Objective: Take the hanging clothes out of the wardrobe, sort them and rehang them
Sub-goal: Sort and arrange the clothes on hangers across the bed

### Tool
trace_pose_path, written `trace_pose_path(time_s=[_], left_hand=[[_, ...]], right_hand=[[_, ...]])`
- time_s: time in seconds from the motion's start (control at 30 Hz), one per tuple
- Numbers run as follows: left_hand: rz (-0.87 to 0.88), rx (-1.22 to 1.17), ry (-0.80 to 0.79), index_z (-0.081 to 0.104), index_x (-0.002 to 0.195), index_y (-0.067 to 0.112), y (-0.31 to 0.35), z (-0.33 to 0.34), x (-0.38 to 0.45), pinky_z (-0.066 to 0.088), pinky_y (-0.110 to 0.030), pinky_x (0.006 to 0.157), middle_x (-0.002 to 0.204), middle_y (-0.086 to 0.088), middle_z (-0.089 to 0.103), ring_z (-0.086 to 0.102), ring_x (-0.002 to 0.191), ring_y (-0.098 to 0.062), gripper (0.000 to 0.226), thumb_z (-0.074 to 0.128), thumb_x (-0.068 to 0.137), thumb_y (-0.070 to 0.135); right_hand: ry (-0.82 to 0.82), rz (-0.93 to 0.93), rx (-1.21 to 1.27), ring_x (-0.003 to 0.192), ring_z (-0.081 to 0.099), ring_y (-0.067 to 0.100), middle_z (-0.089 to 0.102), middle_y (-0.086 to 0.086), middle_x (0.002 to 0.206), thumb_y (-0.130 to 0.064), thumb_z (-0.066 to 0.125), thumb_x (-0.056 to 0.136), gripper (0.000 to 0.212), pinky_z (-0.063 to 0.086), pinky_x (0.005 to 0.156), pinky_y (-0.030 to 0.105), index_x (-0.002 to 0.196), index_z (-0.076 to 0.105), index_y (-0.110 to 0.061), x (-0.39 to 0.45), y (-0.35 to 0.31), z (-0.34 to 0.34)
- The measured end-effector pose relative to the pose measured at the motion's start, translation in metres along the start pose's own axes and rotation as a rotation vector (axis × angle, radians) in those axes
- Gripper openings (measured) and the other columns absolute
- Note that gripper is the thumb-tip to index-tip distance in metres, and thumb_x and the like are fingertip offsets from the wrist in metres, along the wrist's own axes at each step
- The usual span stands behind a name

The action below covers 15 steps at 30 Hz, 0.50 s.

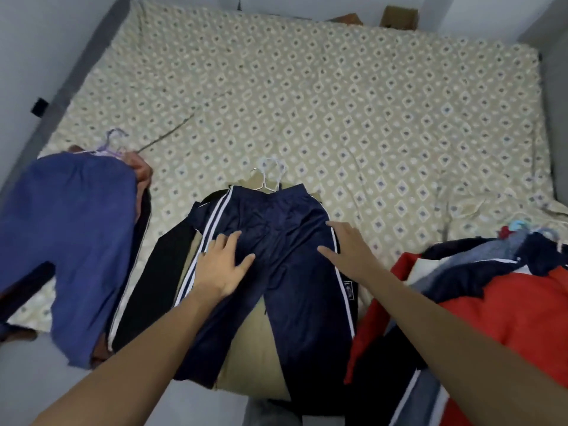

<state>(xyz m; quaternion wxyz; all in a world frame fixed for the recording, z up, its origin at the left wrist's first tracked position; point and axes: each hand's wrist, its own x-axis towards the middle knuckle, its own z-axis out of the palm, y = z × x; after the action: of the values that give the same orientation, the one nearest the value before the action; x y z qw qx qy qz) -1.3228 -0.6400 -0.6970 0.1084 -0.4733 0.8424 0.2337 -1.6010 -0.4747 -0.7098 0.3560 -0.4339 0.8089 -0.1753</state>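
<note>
Trackpants [276, 241] lie mid-bed on the sorted pile, long axis running from hanger [270, 176] toward us. We've got both palms flat on 'em, fingers spread, gripping nothing: left hand [221, 265], right hand [347, 247]. Hanger's nearer the right hand, tbh.

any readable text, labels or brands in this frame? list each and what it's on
No text can be read in this frame.
Small pale patch on the right leg of the navy track pants, at: too blurred to read.
White side stripes on the same pants: a pattern, no lettering.
Patterned bedsheet: printed motifs only, no words.
</note>
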Motion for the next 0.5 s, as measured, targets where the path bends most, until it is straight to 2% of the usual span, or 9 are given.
trace_pose_path(time_s=[0.17, 0.3, 0.37, 0.43, 0.5], left_hand=[[-0.101, -0.019, -0.027, 0.031, 0.158, 0.027, -0.073, 0.01, 0.077, 0.04, -0.053, 0.109, 0.152, -0.008, 0.042, 0.042, 0.138, -0.033, 0.071, 0.047, 0.1, 0.065], [-0.198, -0.076, -0.061, 0.029, 0.16, 0.027, -0.108, 0.028, 0.127, 0.038, -0.053, 0.113, 0.155, -0.009, 0.039, 0.04, 0.141, -0.033, 0.075, 0.045, 0.099, 0.067], [-0.205, -0.08, -0.07, 0.027, 0.162, 0.024, -0.117, 0.034, 0.148, 0.037, -0.052, 0.114, 0.158, -0.008, 0.037, 0.037, 0.144, -0.033, 0.078, 0.046, 0.099, 0.067], [-0.175, -0.047, -0.042, 0.028, 0.161, 0.022, -0.124, 0.037, 0.165, 0.038, -0.052, 0.113, 0.157, -0.009, 0.036, 0.036, 0.144, -0.032, 0.079, 0.047, 0.099, 0.066], [-0.144, -0.037, 0.008, 0.03, 0.16, 0.02, -0.127, 0.038, 0.177, 0.039, -0.052, 0.112, 0.154, -0.009, 0.036, 0.036, 0.141, -0.033, 0.078, 0.049, 0.099, 0.064]], right_hand=[[-0.014, 0.077, -0.017, 0.145, 0.034, 0.032, 0.035, 0.003, 0.161, -0.051, 0.062, 0.099, 0.074, 0.039, 0.116, 0.051, 0.161, 0.027, -0.028, 0.085, -0.008, 0.042], [-0.006, 0.183, -0.004, 0.145, 0.034, 0.039, 0.035, 0.009, 0.16, -0.051, 0.068, 0.095, 0.09, 0.037, 0.116, 0.055, 0.165, 0.015, -0.031, 0.138, 0.0, 0.054], [-0.037, 0.228, 0.046, 0.141, 0.043, 0.036, 0.044, 0.009, 0.154, -0.052, 0.071, 0.092, 0.089, 0.04, 0.114, 0.051, 0.162, 0.021, -0.03, 0.157, 0.005, 0.058], [-0.036, 0.239, 0.055, 0.131, 0.053, 0.033, 0.056, 0.005, 0.14, -0.059, 0.069, 0.087, 0.078, 0.045, 0.109, 0.049, 0.152, 0.037, -0.031, 0.171, 0.01, 0.061], [-0.024, 0.234, -0.004, 0.125, 0.053, 0.033, 0.058, 0.002, 0.125, -0.061, 0.067, 0.086, 0.066, 0.044, 0.107, 0.047, 0.139, 0.047, -0.028, 0.181, 0.013, 0.064]])
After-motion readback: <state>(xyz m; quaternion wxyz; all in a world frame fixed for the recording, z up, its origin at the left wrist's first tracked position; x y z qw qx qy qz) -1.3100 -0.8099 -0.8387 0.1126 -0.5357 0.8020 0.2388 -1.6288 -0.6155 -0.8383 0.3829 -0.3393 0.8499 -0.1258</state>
